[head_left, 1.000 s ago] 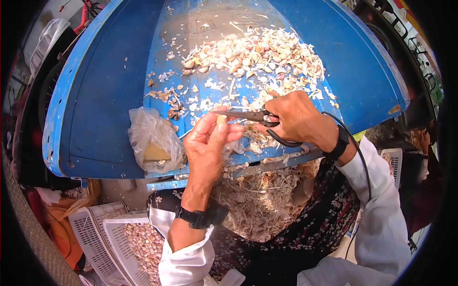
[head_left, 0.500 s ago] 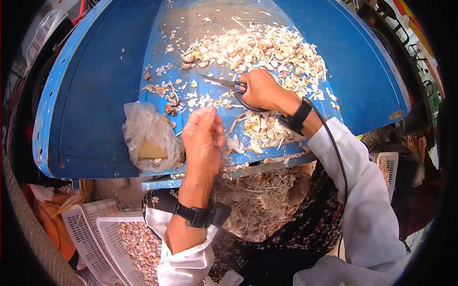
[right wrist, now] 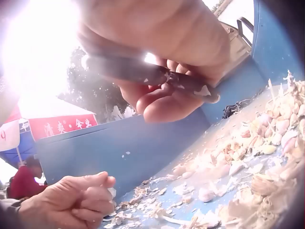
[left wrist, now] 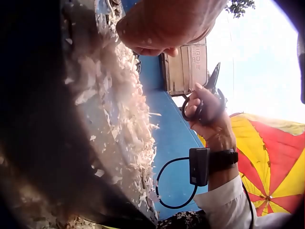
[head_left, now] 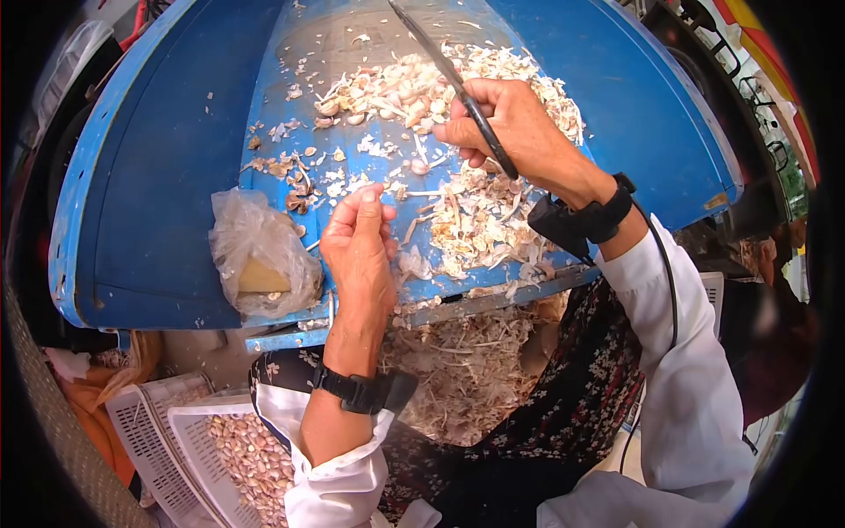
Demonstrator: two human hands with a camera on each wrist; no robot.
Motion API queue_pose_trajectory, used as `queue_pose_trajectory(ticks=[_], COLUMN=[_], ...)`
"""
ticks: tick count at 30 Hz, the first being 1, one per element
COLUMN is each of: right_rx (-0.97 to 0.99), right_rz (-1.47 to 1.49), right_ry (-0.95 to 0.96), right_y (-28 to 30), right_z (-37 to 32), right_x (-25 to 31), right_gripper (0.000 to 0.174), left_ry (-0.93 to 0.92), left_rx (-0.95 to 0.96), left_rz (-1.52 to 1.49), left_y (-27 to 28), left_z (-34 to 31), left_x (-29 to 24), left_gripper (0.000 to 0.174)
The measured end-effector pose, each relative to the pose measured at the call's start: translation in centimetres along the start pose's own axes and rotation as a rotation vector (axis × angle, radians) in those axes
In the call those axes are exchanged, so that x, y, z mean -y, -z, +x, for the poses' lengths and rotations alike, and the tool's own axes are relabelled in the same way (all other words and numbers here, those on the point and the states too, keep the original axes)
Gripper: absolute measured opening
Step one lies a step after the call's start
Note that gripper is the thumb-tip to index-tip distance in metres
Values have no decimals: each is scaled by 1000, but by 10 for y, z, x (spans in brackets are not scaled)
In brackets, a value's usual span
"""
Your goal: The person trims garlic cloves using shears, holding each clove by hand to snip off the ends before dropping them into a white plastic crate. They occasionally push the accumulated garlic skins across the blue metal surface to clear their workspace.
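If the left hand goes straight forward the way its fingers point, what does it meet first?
Probably the loose garlic skins just ahead of the left hand, before the garlic pile; depth is unclear.

The left hand (head_left: 359,242) hangs above the near edge of the table (head_left: 176,176), wrist straight, fingers curled in against the thumb. The right hand (head_left: 515,128) is raised farther out, its forearm angling in from the right, fingers wrapped round scissors (head_left: 458,84).
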State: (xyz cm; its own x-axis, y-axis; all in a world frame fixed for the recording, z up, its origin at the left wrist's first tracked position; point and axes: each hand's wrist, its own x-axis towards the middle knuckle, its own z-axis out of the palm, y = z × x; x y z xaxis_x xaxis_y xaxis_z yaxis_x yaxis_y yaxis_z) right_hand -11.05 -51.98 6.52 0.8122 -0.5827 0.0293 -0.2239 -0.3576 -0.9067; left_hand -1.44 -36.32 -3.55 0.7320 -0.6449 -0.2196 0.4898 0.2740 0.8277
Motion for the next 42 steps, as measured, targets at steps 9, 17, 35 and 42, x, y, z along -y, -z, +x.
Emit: queue_pose_trajectory(ticks=[9, 17, 35, 42], right_rx=[-90, -200, -298, -301], right_rz=[178, 64, -284, -345], right_ry=[-62, -6, 71, 136], right_y=[36, 73, 95, 91], right_z=[-27, -64, -78, -77], right_x=[-49, -78, -82, -84], right_gripper=[25, 28, 25, 27], left_ry=[-166, -497, -802, -952], left_rx=[46, -1, 565, 612], left_rz=[545, 1572, 1866, 1845], left_y=[-21, -76, -69, -63], left_z=[39, 66, 69, 71], left_x=[-7, 28, 33, 36], left_gripper=[28, 44, 30, 23])
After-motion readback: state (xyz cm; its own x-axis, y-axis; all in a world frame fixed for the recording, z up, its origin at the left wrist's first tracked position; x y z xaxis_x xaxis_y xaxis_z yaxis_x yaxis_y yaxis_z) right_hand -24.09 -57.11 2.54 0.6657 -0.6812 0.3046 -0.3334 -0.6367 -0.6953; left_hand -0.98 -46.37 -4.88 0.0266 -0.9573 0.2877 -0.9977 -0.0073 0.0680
